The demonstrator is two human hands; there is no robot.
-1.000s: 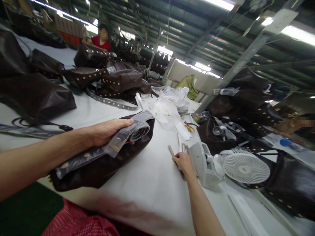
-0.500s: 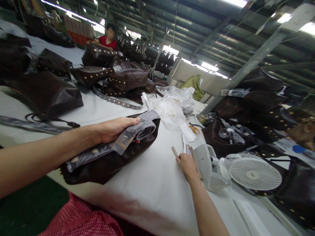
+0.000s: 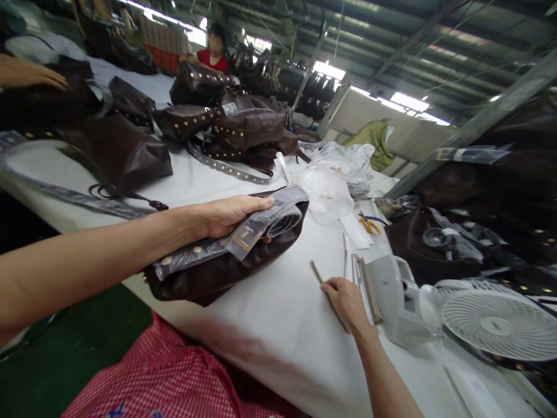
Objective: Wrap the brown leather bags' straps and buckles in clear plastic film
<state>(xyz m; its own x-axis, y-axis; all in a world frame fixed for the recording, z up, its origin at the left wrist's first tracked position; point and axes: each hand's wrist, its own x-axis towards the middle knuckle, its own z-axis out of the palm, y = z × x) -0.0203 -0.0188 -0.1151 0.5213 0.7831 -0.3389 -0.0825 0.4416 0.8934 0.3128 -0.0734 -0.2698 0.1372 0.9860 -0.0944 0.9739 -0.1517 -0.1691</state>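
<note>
My left hand [image 3: 230, 215] is closed around a coiled strap [image 3: 282, 220] wrapped in clear plastic, the thumb on top and a fingertip showing below. That strap lies along a dark brown leather bag [image 3: 217, 284] at the table's front side; a metal buckle shows through the plastic. To the right, my right hand [image 3: 348, 301] pinches a thin, flat, greyish-brown strip [image 3: 316, 270] against the white tabletop [image 3: 282, 325]. More such strips [image 3: 368, 290] lie just right of this hand, beside the fan's base.
A white fan [image 3: 496, 325] stands at the right. Yellow-handled pliers [image 3: 369, 225] and crumpled clear plastic [image 3: 331, 191] lie farther back. Several studded brown bags [image 3: 248, 128] cover the far table. Another person's hand [image 3: 30, 72] rests on a bag at far left; a person in red [image 3: 213, 61] is behind.
The view has turned left, so everything sits farther right. My right hand has drawn the thin strip away from the other strips. Another person's hand has appeared at the far left.
</note>
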